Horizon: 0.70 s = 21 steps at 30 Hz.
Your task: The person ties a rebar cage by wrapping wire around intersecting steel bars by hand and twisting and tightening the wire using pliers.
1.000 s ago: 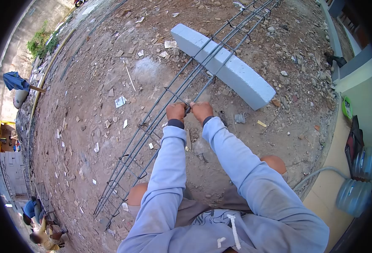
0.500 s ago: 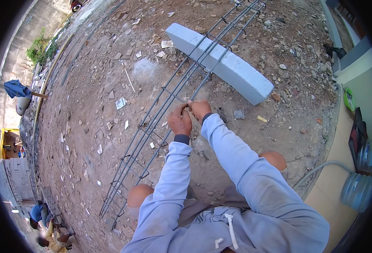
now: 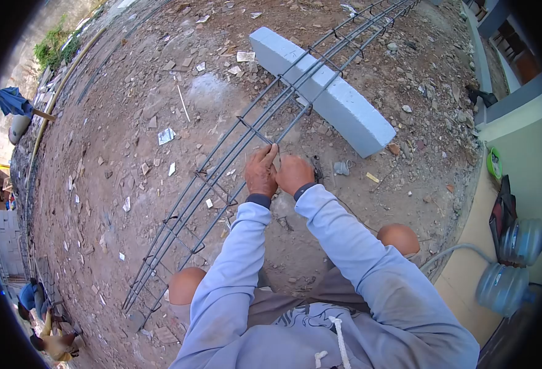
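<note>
A long rebar cage of thin steel bars and bent stirrups runs diagonally before me. Its upper part rests across a pale grey lightweight block. Both hands meet at the cage's near bar, close to a stirrup corner. My left hand is closed there, fingertips pinched against the bar. Beside it my right hand is curled shut, knuckles up, just below the bar. Whatever lies between its fingers is hidden.
Rubble and tile chips cover the dirt ground. Crumpled plastic lies right of my hands. Large water bottles, a hose and a green basin are at the right ledge. Two people crouch at lower left; one wears blue.
My right hand has drawn slightly down and is more tightly curled, while my left hand stays at the bar. The view has shifted a little; cage and block stay together.
</note>
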Tool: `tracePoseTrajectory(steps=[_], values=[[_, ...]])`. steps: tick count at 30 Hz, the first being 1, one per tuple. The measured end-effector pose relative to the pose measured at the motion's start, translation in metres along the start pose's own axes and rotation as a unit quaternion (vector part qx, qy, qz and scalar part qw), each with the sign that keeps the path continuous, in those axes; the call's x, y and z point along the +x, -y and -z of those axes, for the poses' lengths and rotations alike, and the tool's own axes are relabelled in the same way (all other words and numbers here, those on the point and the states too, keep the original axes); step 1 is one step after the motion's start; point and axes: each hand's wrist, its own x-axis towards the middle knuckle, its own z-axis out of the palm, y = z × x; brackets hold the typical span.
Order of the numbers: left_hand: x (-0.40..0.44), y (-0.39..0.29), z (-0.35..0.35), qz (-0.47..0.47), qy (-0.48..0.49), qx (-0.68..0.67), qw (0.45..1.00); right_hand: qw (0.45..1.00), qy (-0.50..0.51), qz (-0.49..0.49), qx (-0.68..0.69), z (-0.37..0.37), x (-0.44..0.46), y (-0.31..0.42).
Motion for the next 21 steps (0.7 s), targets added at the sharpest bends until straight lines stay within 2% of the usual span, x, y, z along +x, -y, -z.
tracePoseTrajectory(steps=[1,4,10,14,16,17,18,20,21], values=[[-0.001,0.003,-0.001,0.01,0.0,-0.015,1.0,0.998,0.029,0.017,-0.049,0.006,0.004,0.003],[0.004,0.013,-0.004,0.039,0.013,-0.04,0.998,0.986,0.018,0.116,-0.119,0.013,0.022,0.009],[0.005,0.011,-0.002,0.072,0.021,-0.058,0.996,0.97,0.029,0.132,-0.202,0.054,0.048,0.02],[0.004,-0.001,0.004,0.064,0.01,-0.04,0.997,0.995,-0.008,0.076,-0.066,0.038,0.08,-0.02],[0.004,-0.001,0.004,0.064,0.006,-0.042,0.997,0.984,0.15,-0.071,0.061,0.033,0.08,-0.033],[0.004,-0.001,0.004,0.064,0.006,-0.044,0.997,0.955,0.226,-0.145,0.124,0.029,0.08,-0.04],[0.006,-0.001,0.003,0.071,-0.005,-0.046,0.996,0.923,0.255,-0.188,0.22,0.017,0.077,-0.046],[0.005,-0.002,-0.001,0.091,-0.022,-0.054,0.994,0.821,0.302,-0.276,0.398,-0.013,0.061,-0.062],[0.004,-0.004,-0.004,0.103,-0.026,-0.056,0.993,0.785,0.317,-0.27,0.459,-0.017,0.052,-0.071]])
